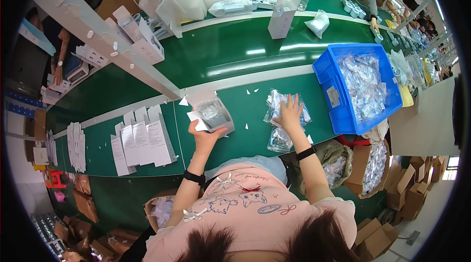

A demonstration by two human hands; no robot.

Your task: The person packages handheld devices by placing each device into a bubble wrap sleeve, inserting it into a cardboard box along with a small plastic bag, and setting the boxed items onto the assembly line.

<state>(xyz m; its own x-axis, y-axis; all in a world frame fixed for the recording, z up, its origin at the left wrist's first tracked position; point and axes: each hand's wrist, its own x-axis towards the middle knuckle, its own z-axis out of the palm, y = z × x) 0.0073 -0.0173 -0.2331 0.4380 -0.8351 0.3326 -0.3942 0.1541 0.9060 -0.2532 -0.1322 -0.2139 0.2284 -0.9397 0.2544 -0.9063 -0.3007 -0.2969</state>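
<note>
My left hand (206,138) is closed around the near side of a white carton (226,117), whose flaps stand open. Inside the carton lies a clear bubble-wrapped item (212,114); its kind cannot be made out. Over to the right, my right hand (291,112) rests with spread fingers on a small pile of clear plastic packets (279,140) holding silvery and blue contents. Whether the fingers pinch one of the packets does not show; they look stretched out.
Right of the packets stands a blue bin (338,110) full of similar packets. Flat white cartons (147,137) lie on the left. Beyond the metal rail, a closed-sided white box (281,22) and a bubble-wrapped bundle (318,23) sit on the green belt. Co-workers' hands are at the far side.
</note>
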